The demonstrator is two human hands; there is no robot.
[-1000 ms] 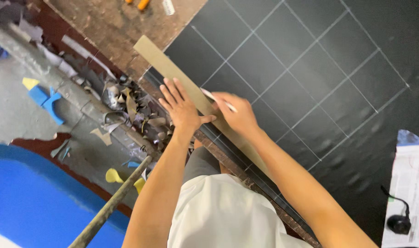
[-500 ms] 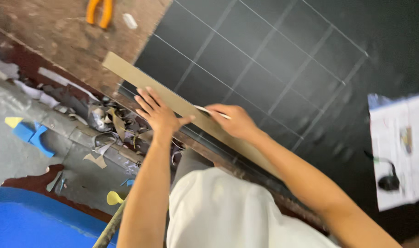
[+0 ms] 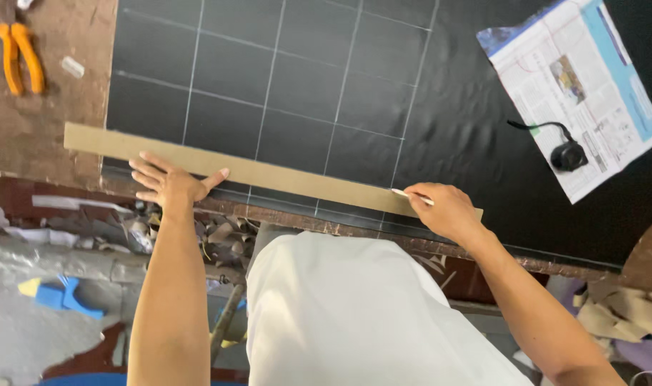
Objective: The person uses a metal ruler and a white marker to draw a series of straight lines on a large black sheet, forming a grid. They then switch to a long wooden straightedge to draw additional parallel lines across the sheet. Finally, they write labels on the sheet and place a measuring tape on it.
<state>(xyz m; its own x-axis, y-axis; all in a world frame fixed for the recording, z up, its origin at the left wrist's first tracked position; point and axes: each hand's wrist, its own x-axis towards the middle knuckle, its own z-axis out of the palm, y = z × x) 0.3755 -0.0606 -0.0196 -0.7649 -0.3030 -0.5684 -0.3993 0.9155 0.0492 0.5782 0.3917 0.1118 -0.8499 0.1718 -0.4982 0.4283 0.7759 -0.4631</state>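
Hands (image 3: 170, 184) press cardboard strip (image 3: 269, 171); right hand (image 3: 446, 211) pinches chalk (image 3: 411, 197).

The right hand (image 3: 447, 211) covers the near end of the white marking stick (image 3: 411, 197) and part of the cardboard strip (image 3: 269, 170). The newspaper's (image 3: 590, 86) print is too small to read. The black sheet (image 3: 469, 129) runs off the top edge.
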